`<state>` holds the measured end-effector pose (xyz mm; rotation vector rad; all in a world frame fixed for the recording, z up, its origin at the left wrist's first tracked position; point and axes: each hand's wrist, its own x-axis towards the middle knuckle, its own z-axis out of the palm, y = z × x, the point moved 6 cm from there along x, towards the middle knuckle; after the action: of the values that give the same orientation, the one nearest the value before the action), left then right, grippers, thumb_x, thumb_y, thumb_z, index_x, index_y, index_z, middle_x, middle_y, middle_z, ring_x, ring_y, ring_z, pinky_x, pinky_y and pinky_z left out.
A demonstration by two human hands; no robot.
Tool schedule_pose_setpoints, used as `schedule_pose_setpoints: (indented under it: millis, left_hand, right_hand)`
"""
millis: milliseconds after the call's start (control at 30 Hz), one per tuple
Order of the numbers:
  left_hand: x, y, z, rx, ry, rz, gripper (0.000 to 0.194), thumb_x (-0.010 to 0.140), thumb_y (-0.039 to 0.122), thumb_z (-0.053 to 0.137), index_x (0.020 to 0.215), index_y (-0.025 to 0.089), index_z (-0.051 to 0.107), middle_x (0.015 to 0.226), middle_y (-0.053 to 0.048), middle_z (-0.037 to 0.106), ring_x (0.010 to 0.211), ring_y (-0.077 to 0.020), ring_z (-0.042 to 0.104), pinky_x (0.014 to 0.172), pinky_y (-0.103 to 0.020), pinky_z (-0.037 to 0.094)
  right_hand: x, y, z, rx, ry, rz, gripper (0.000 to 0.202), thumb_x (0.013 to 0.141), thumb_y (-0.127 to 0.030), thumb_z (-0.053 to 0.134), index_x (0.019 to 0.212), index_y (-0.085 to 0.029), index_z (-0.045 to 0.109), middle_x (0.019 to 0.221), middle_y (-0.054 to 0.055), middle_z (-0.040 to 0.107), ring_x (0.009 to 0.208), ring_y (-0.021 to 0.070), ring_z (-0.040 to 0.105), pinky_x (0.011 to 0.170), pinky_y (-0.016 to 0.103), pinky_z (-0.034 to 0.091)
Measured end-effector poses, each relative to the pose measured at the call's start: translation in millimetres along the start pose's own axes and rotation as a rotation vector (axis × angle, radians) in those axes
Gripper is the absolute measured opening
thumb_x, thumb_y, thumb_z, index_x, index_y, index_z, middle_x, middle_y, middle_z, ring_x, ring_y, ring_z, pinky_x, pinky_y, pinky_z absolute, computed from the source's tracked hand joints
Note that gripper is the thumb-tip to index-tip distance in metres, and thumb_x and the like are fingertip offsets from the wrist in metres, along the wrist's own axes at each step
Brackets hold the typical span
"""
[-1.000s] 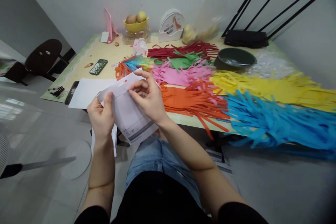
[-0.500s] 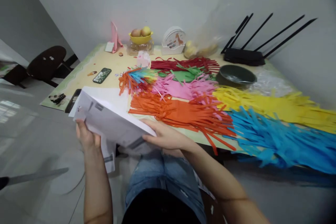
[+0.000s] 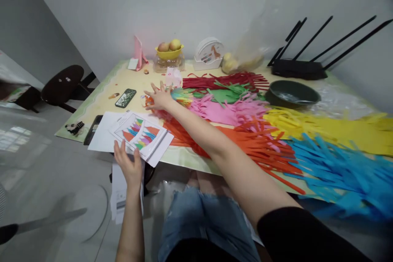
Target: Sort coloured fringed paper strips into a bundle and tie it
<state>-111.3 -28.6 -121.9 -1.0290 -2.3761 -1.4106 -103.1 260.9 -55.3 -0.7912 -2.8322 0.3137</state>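
My left hand is open, its fingertips at the near edge of a stack of printed sheets. The top sheet shows colourful fringed garlands and lies over plain white paper at the table's front left. Stretched across the table, my right hand has its fingers spread over the left end of a multicoloured fringed strip, partly hiding it. Whether it touches the strip I cannot tell. Under my right forearm lies orange fringed material, with pink fringe just behind.
Green, dark red, yellow and blue fringes cover the right side; blue overhangs the front edge. A dark bowl and router stand behind. A phone and fruit bowl are left.
Both hands have let go of the white papers, and the printed stack now lies picture side up on the table. My right hand has moved forward to the multicoloured fringe.
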Motion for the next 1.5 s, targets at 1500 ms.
schedule_pose_setpoints:
  millis: [1500]
  left_hand:
    - [16.7, 71.7, 60.1, 0.405, -0.296, 0.208, 0.038, 0.094, 0.021, 0.045, 0.121, 0.015, 0.072, 0.129, -0.016, 0.070, 0.120, -0.0295, 0.066, 0.107, -0.044, 0.046]
  right_hand:
    - [-186.2, -34.1, 0.6, 0.017, -0.036, -0.079, 0.041, 0.100, -0.010, 0.036, 0.131, -0.016, 0.063, 0.130, 0.016, 0.060, 0.111, 0.0244, 0.060, 0.096, 0.038, 0.049]
